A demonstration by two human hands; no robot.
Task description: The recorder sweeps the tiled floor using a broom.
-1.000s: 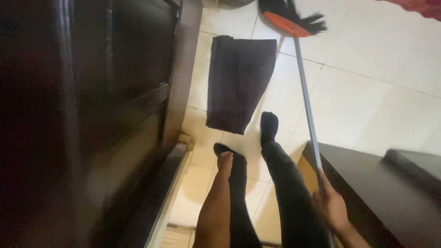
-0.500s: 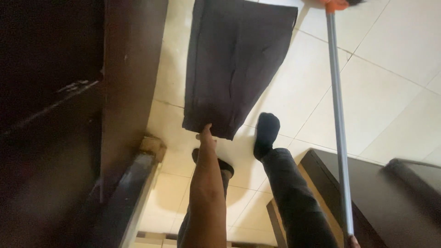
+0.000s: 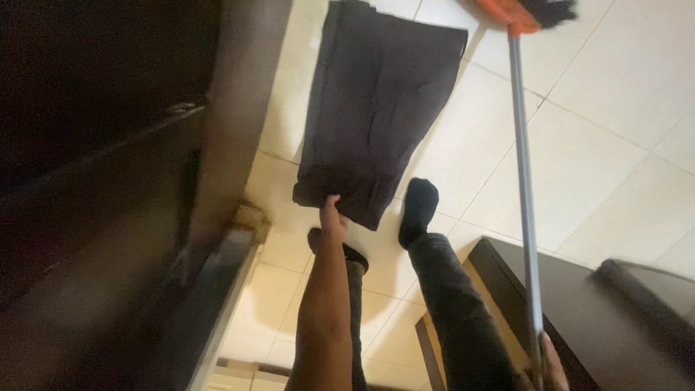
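Left hand [image 3: 333, 216] at near edge of dark floor mat [image 3: 376, 108]; dark wooden door [image 3: 108, 181] and frame close on left, narrow strip of tile between frame and mat. Person's socked feet [image 3: 418, 210] just beside mat's near edge, legs filling middle. Broom handle [image 3: 523, 181] runs slantwise across right side, held low by right hand [image 3: 550, 366]; orange broom head [image 3: 517, 13] touching floor past mat's far corner. Dark furniture top [image 3: 579, 318] blocks lower right. Open pale floor tiles [image 3: 608, 130] right of handle.
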